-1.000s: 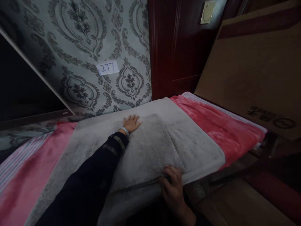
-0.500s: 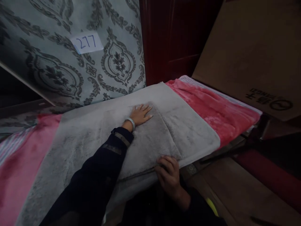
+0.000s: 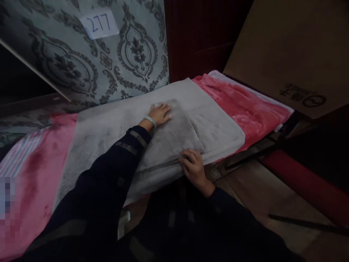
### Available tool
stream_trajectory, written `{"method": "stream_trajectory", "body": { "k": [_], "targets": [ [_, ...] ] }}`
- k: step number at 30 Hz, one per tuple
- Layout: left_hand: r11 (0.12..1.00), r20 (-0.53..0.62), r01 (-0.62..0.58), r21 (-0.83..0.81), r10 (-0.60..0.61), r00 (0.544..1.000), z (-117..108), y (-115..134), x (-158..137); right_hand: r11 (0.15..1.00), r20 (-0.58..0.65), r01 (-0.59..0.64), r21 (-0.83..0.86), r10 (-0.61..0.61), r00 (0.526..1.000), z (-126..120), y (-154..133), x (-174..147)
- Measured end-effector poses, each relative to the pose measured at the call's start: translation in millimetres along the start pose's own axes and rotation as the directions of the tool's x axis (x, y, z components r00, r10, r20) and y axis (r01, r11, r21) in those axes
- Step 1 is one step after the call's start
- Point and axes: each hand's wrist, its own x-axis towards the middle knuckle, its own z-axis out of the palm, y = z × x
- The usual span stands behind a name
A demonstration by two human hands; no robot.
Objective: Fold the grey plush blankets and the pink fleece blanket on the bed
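Note:
A folded piece of grey plush cloth (image 3: pixel 173 136) lies on a larger light grey plush blanket (image 3: pixel 220 122). My left hand (image 3: pixel 158 114), with a pale bangle at the wrist, rests flat on the folded piece near its far right corner, fingers spread. At the near right corner, my right hand (image 3: pixel 195 167) has its fingers curled over the edge of the folded cloth, the thumb side below it. Part of the near edge sags toward my body, and my left sleeve covers some of the blanket.
Pink-red plush fabric (image 3: pixel 253 116) shows under the blanket at both ends. Behind stands a damask-patterned panel (image 3: pixel 136 54) with a paper marked 277 (image 3: pixel 99 23). A large cardboard box (image 3: pixel 289 54) leans at the right, above a red bar-like object (image 3: pixel 302 185).
The whole scene sits higher in view, as the camera has tilted down. Both hands keep nearly the same places on the folded cloth.

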Motion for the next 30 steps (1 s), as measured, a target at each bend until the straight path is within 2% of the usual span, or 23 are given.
{"method": "stream_trajectory", "body": {
  "k": [4, 6, 9, 11, 13, 15, 18, 21, 26, 30],
  "targets": [
    [0.997, 0.149, -0.081, 0.001, 0.080, 0.986, -3.5, 5.6, -78.0, 0.997, 0.036, -0.027, 0.066, 0.025, 0.999, -10.6, -0.7, 2.4],
    [0.993, 0.165, -0.118, -0.008, 0.117, 0.979, -4.4, 9.1, -120.8, 0.994, 0.044, -0.050, 0.096, 0.046, 0.998, -15.5, -2.9, 14.0],
    [0.997, 0.054, -0.067, -0.027, 0.068, 0.996, -3.3, 16.9, -169.8, 0.995, 0.098, -0.054, 0.081, 0.046, 0.994, -17.6, -9.5, 42.7],
    [0.999, -0.053, -0.004, -0.033, 0.002, 0.999, 3.6, 25.1, -190.0, 0.999, 0.190, -0.045, 0.031, 0.038, 0.981, -14.0, -14.5, 58.6],
    [0.999, -0.111, 0.016, -0.028, -0.019, 0.994, 18.5, 34.9, -203.2, 0.999, 0.315, -0.019, -0.033, 0.028, 0.949, -8.1, -17.4, 62.8],
    [1.000, -0.124, 0.021, -0.013, -0.022, 0.992, 38.7, 43.8, -212.1, 0.996, 0.441, 0.022, -0.088, 0.019, 0.897, -2.8, -16.8, 54.5],
    [0.998, -0.161, 0.060, 0.008, -0.058, 0.985, 65.0, 51.6, -219.4, 0.988, 0.535, 0.058, -0.141, 0.027, 0.844, 0.6, -11.6, 32.5],
    [0.998, -0.192, 0.070, 0.012, -0.066, 0.979, 73.9, 52.5, -221.0, 0.986, 0.510, 0.044, -0.160, 0.044, 0.859, 0.5, -8.4, 19.2],
    [0.997, -0.207, 0.077, 0.024, -0.071, 0.976, 71.7, 50.9, -224.2, 0.990, 0.461, 0.019, -0.142, 0.049, 0.886, 1.9, -7.8, 15.5],
    [0.994, -0.266, 0.104, 0.030, -0.093, 0.960, 77.0, 51.7, -237.4, 0.991, 0.435, 0.007, -0.135, 0.052, 0.899, 3.0, -7.3, 8.6]
  ]
}}
